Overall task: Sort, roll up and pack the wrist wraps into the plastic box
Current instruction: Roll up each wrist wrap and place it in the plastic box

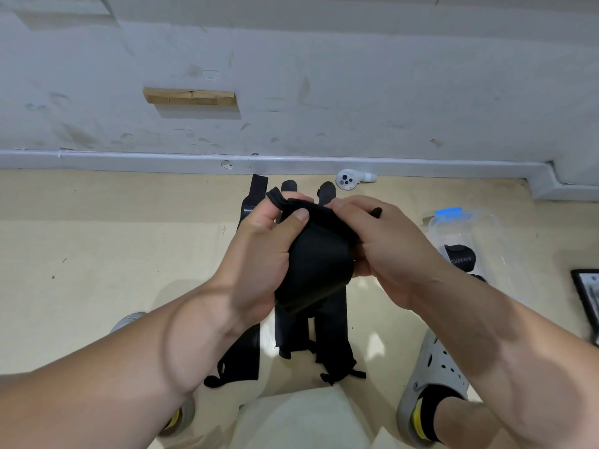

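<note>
Wrist wrap (319,257), black, is up off the floor (97,254), held between my two grips as a fat, part-wound bundle. My left grip (259,251) is curled round its near side with the thumb pressed on top. My right grip (385,247) pinches the far edge of the fabric, and a short tail pokes out beyond its fingertips. I judge this to be the rolling step, with the roll not yet closed off.

More flat wraps (327,332) lie stretched out on the floor directly beneath both grips, one of them off to the left of the left grip. So I read the job as somewhere in the middle. The plastic box (466,228), clear with a blue clip, sits on the floor to the right of the right grip, and one rolled wrap (460,257) lies inside it.

Next I would tighten the last turn and fasten the loose end so the bundle cannot spring open. Then I would swing it rightward into the box beside the roll there. The slack tail is the part to watch. A white controller (348,180) lies just beyond the grips.
</note>
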